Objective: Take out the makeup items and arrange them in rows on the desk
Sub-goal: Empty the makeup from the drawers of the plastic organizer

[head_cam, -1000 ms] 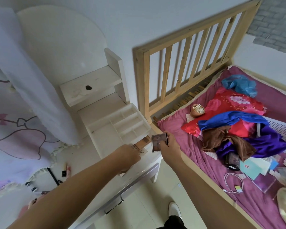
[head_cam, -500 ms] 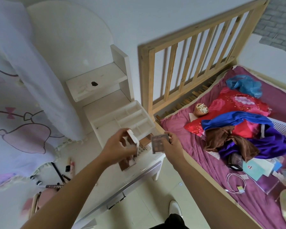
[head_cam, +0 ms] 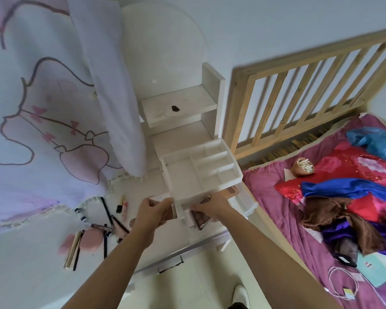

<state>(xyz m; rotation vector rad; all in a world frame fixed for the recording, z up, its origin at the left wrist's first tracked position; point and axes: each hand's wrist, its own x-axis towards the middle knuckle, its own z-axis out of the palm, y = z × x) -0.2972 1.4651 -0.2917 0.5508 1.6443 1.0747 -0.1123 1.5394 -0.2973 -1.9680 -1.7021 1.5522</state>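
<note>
both hands meet at the near edge of the white organiser (head_cam: 198,175), which sits on the right end of the desk (head_cam: 20,268). the left hand (head_cam: 153,211) has its fingers curled round a slim brown case (head_cam: 173,212), held on edge just off the organiser's near left corner. the right hand (head_cam: 212,206) pinches an eyeshadow palette (head_cam: 197,220) with its pans showing, close to the desk's near right edge. the two held items are near each other but apart.

a clear drawer (head_cam: 245,204) juts out below the organiser towards the bed (head_cam: 276,219), overhanging the desk's right edge, with another palette (head_cam: 231,190) lying in it.

left of the hands, loose makeup lies scattered rather than in rows: a lipstick (head_cam: 120,204), dark pencils (head_cam: 105,210), a pink puff (head_cam: 91,241) and a gold-handled brush (head_cam: 73,248). a curtain (head_cam: 54,108) drapes over the far left of the desk, its hem touching the top. bare desk surface opens on the near left. only a narrow strip of floor (head_cam: 198,275) separates desk and bed frame.
</note>
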